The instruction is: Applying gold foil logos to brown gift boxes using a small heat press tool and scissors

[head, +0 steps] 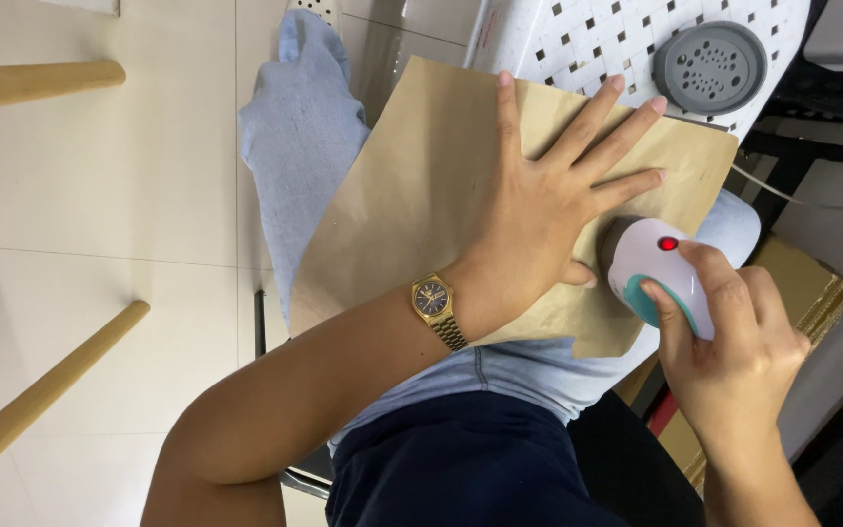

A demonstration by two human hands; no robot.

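The right hand (734,351) gripped a small handheld printer (658,273) at three o'clock; the left hand (539,210) lay spread flat, pinning the thin, floppy brown paper envelope (412,185).

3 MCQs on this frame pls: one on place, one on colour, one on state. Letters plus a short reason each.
1. Where does the brown paper envelope lie?
A. on the floor
B. across the person's lap
C. inside a box

2. What colour is the small light on the white handheld device?
A. red
B. green
C. blue

3. How is the left hand set?
A. closed in a fist
B. pinching a corner
C. flat with fingers spread

Answers:
1 B, it rests on the light blue jeans.
2 A, a red dot glows on top, by the right hand whose grip holds the device.
3 C, the palm presses on the envelope.
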